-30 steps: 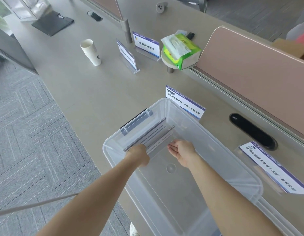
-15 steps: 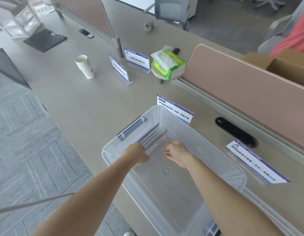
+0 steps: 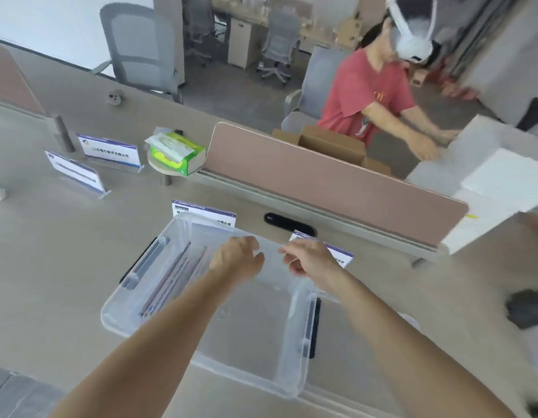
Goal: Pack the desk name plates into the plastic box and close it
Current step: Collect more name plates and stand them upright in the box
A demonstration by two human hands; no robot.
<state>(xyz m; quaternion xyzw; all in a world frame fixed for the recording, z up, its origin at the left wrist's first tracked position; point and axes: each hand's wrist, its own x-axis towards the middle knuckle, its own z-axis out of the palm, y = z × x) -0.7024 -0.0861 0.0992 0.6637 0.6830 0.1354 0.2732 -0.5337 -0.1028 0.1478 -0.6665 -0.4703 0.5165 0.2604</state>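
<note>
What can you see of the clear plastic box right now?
The plastic box is a clear, rectangular tub with rounded corners and a thick rim, standing open on the desk with no lid on it. Dark latch handles sit at both short ends. A few flat name plates lie on its floor at the left end. The left hand and right hand hover above its far rim, both empty.

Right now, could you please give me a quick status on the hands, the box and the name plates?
Left hand and right hand empty above the box. Plates lie flat inside; four name plates on the desk. No lid on. Nothing in the way.
</note>
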